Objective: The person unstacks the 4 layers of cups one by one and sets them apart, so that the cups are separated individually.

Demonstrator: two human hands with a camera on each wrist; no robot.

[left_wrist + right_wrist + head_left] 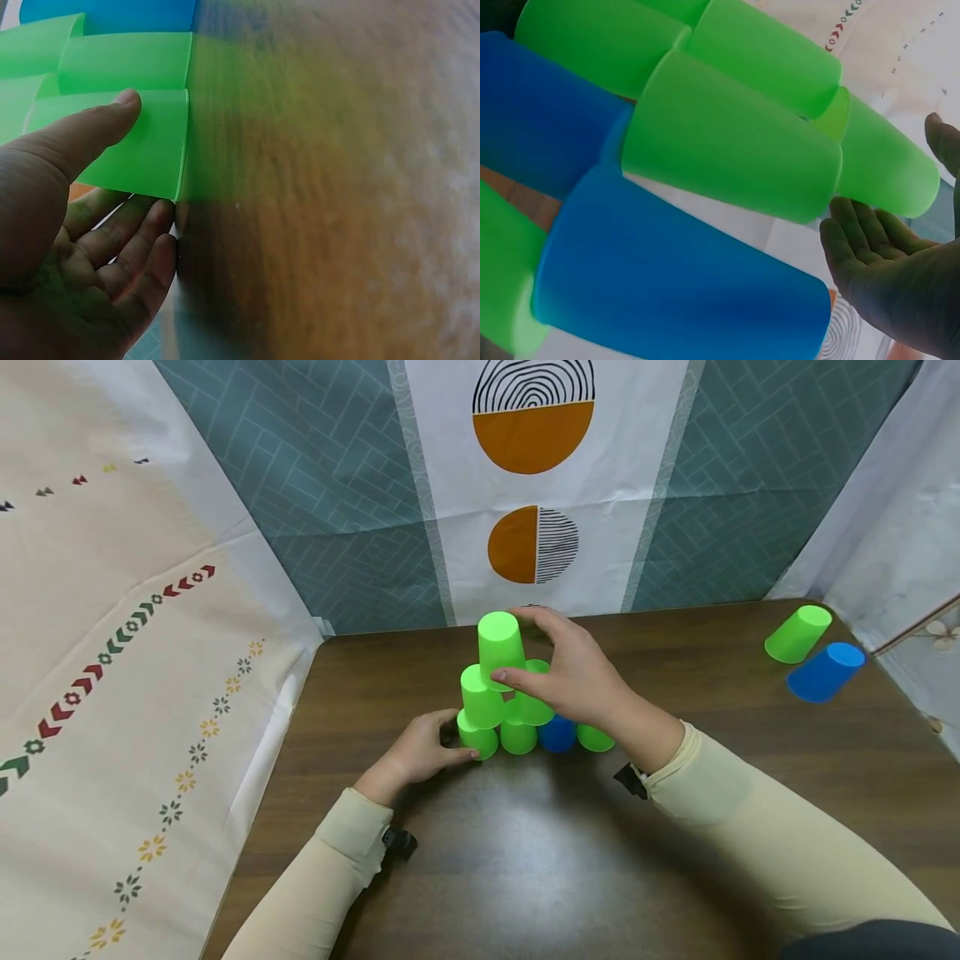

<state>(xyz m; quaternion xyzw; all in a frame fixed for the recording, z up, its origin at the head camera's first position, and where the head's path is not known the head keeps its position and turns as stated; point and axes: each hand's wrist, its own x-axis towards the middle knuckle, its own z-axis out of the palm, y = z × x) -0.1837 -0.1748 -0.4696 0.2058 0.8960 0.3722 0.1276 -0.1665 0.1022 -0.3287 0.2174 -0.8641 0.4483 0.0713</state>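
Note:
Plastic cups stand upside down in a stepped stack. One green cup (498,643) is at the top, above a left green cup (478,700) and a right green cup (534,707). A blue cup (682,277) in that middle tier is hidden behind my right hand in the head view. My right hand (581,681) spreads around the top cup, thumb in front and fingers at its far side; contact is unclear. My left hand (422,752) loosely surrounds the bottom-left green cup (150,154), its thumb along the near side and its fingers behind.
The bottom row also has a blue cup (557,735) and a green cup (595,739) at its right. Another green cup (798,633) and a blue cup (825,672) stand apart on the wooden table (465,877), far right. A patterned cloth (345,510) hangs behind the table.

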